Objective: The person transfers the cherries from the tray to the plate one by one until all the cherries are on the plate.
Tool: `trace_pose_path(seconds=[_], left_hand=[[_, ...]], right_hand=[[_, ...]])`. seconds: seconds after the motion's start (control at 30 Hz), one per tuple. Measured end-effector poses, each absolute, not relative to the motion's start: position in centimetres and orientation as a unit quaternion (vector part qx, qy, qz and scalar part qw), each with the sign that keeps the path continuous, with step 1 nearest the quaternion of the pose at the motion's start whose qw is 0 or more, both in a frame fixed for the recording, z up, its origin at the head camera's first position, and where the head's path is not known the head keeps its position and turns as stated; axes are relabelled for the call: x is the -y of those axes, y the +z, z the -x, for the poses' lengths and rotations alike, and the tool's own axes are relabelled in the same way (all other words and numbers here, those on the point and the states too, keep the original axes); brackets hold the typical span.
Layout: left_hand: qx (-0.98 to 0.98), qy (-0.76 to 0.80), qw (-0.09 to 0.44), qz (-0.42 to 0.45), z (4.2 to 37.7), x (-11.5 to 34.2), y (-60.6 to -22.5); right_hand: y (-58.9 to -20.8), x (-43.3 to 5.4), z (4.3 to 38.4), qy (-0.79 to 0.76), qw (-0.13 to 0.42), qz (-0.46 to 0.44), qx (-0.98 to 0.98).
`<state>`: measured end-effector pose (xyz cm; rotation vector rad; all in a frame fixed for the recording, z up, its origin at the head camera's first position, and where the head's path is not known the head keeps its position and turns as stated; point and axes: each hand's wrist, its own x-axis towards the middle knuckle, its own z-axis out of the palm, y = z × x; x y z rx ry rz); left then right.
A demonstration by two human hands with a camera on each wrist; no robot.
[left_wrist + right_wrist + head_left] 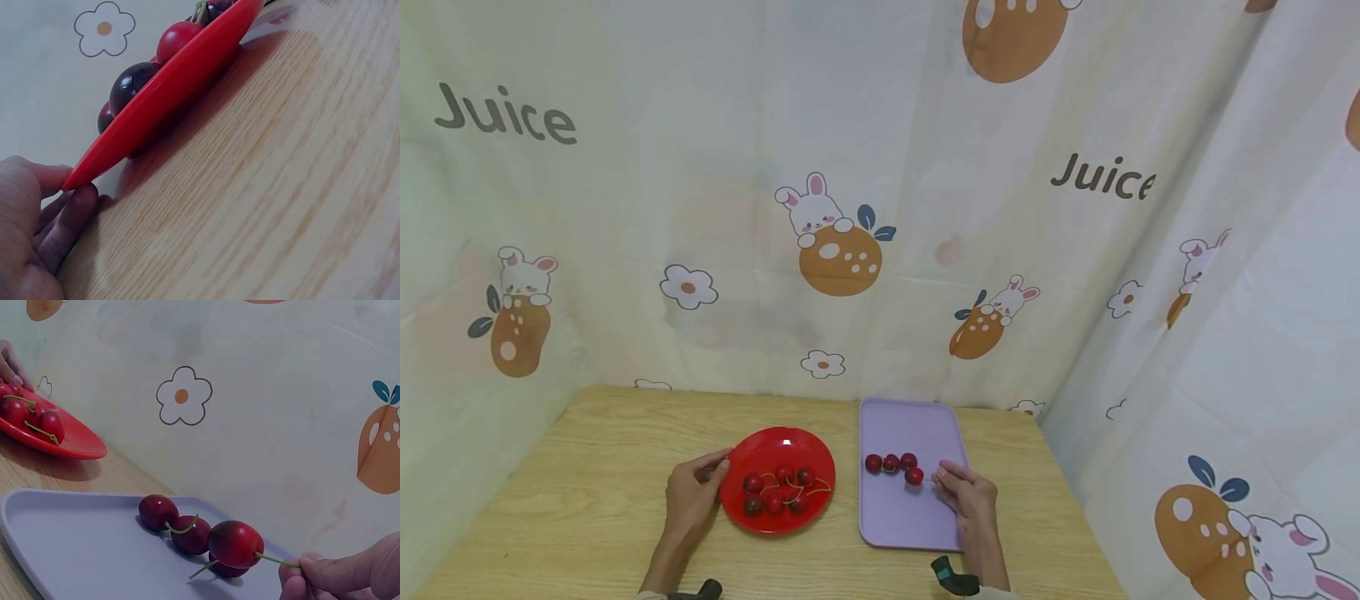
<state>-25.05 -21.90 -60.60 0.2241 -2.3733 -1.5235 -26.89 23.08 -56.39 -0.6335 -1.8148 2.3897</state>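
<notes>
At the left, my left hand (691, 497) pinches the rim of a round red plate (777, 525), thumb above and fingers below in the left wrist view. Several cherries with green stems lie on that plate, among them a dark cherry (132, 84) near the rim. My right hand (970, 493) holds a cherry (236, 544) by its stem (278, 559), between thumb and fingertips, over the lilac tray (910, 521). Behind the held cherry, three more cherries rest in a row on the tray, one of them the leftmost cherry (873, 463).
Plate and tray stand side by side on a wooden table (625, 433), with a narrow strip of wood between them. A printed curtain (737, 208) with rabbits, fruit and flowers hangs along the table's back and sides.
</notes>
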Motion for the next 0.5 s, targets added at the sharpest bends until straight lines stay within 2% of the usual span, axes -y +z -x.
trace_pose_path(seconds=[0.5], left_hand=[[0.83,-0.529,0.159,-0.073,25.07,22.05,-60.85]], right_hand=[[-56.51,-22.64,26.75,0.787,0.025,0.214,0.578]])
